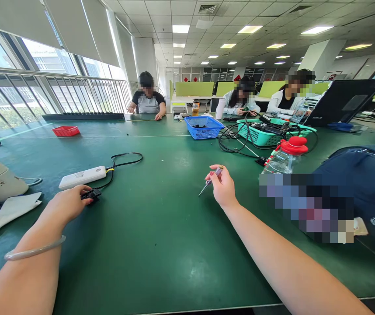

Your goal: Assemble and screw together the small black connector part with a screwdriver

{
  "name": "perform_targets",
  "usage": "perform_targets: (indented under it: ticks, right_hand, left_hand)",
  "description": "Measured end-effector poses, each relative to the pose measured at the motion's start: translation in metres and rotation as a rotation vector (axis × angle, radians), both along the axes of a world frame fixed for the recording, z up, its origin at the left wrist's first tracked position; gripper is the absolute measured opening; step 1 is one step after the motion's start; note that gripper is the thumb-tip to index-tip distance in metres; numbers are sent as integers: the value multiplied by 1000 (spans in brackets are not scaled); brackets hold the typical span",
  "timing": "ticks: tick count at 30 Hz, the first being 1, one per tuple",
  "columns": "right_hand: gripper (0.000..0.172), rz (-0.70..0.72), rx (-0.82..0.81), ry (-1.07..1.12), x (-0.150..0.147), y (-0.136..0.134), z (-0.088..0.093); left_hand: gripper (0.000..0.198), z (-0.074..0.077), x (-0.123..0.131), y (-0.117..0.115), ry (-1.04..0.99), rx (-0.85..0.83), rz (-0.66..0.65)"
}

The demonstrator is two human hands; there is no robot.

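Observation:
My left hand (72, 202) is closed on a small black part (92, 195) at the left of the green table (161, 227). Just behind that hand lies a white power strip (83, 177) with a black cable (122, 162) looping off its right end. Over the middle right of the table, my right hand (222, 186) grips a thin screwdriver (210, 181), its tip pointing down and to the left. The fingers partly hide the handle.
A white kettle (0, 180) and a cloth (10, 212) lie left. Blue basket (203, 127), green basket (261, 136) with cables, red-capped bottle (284, 159) and dark bag (364, 183) stand right. A red tray (65, 131) sits far left. Three people sit beyond.

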State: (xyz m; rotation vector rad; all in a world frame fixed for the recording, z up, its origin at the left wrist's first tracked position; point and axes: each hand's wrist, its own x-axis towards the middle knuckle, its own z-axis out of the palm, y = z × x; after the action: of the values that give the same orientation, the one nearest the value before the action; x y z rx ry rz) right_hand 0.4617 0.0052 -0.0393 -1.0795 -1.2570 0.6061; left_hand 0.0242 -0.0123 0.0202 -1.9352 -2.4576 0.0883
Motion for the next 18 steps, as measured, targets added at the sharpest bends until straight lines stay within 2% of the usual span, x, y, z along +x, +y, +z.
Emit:
perform_targets:
  ticks: [4,11,18]
  right_hand:
    - [32,3,-2,3,0,1,-1]
    - [32,13,10,5,0,1,-1]
    - [32,12,2,7,0,1,-1]
  left_hand:
    - [48,5,6,-2,52,-61,24]
    - [58,11,12,-5,59,-65,111]
    - [57,12,13,-5,54,-66,129]
